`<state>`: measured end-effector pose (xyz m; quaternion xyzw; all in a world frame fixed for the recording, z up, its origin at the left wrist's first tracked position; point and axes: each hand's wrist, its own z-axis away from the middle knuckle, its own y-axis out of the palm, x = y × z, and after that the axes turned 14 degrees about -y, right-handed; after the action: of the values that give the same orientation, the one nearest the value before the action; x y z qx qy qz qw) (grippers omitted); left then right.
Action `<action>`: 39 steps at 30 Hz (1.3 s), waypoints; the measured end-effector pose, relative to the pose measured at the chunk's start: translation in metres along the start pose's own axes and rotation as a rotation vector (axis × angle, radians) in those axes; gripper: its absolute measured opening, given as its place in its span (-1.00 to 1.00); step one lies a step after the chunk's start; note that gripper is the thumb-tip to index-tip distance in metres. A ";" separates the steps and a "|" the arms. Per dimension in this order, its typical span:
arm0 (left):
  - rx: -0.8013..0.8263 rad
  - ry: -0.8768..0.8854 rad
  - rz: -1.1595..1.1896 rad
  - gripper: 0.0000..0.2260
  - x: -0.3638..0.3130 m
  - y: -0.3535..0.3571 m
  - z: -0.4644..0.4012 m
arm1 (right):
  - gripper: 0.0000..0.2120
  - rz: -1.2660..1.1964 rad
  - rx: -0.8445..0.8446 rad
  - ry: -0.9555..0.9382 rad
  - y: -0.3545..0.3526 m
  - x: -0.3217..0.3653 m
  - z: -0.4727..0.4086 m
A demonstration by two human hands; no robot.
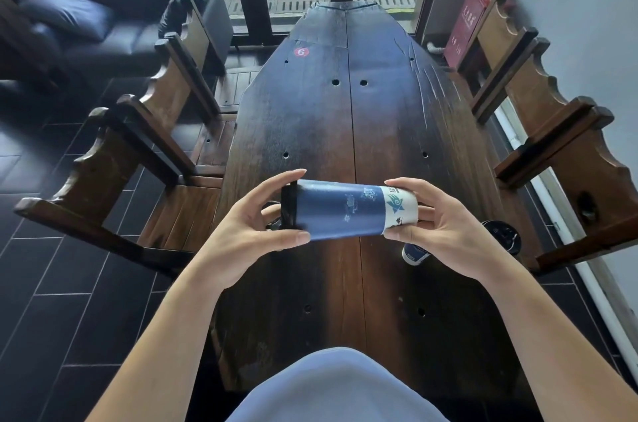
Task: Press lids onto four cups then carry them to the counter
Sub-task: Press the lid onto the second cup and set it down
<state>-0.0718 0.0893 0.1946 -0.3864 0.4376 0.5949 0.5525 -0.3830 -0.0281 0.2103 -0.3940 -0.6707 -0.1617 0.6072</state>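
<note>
Above the near half of the dark wooden worktop [379,131], a blue-and-white paper cup [348,211] is being held on its side in the air, its black lid [289,206] pointing toward the left edge and its white base toward the right. The left hand [252,228] is gripping the lidded end, thumb under the cup wall and fingers curling over the lid's rim. The right hand [445,224] is clasping the base end, fingertips over the top and thumb beneath. Under that hand, near the worktop's right edge, a second cup [414,254] is lying partly hidden, and just beyond it a dark lidded cup [502,235] is standing at the very edge. Something else is showing behind the left hand's fingers, too hidden to make out. A red round sticker [301,52] is sitting toward the far left of the worktop. Wooden chairs [138,152] are flanking both long sides.
</note>
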 end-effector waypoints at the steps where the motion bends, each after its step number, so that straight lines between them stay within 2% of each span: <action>1: 0.006 0.007 0.005 -0.19 0.000 0.000 0.000 | -0.37 -0.002 0.004 0.005 0.000 0.000 0.000; 10: -0.013 0.003 0.049 -0.24 0.003 0.003 0.001 | -0.33 -0.029 -0.016 -0.016 0.001 0.000 0.001; 15: -0.012 0.049 -0.064 -0.25 0.004 0.002 0.003 | -0.38 -0.039 -0.008 0.004 -0.001 -0.002 0.002; 19: -0.027 0.054 -0.085 -0.31 0.005 0.003 0.002 | -0.34 0.112 0.032 -0.018 0.003 0.001 0.003; 24: -0.023 0.028 -0.073 -0.29 0.005 0.004 -0.002 | -0.30 0.254 0.022 -0.103 0.010 0.002 0.003; 29: 0.020 0.054 0.004 -0.21 0.005 0.006 -0.005 | -0.32 0.203 -0.009 -0.088 0.006 0.001 0.004; 39: 0.005 0.086 -0.008 -0.24 0.005 0.000 -0.013 | -0.35 0.131 0.013 0.029 0.006 0.004 0.004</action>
<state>-0.0722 0.0780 0.1859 -0.4120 0.4609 0.5743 0.5367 -0.3811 -0.0197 0.2119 -0.4307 -0.6355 -0.1230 0.6289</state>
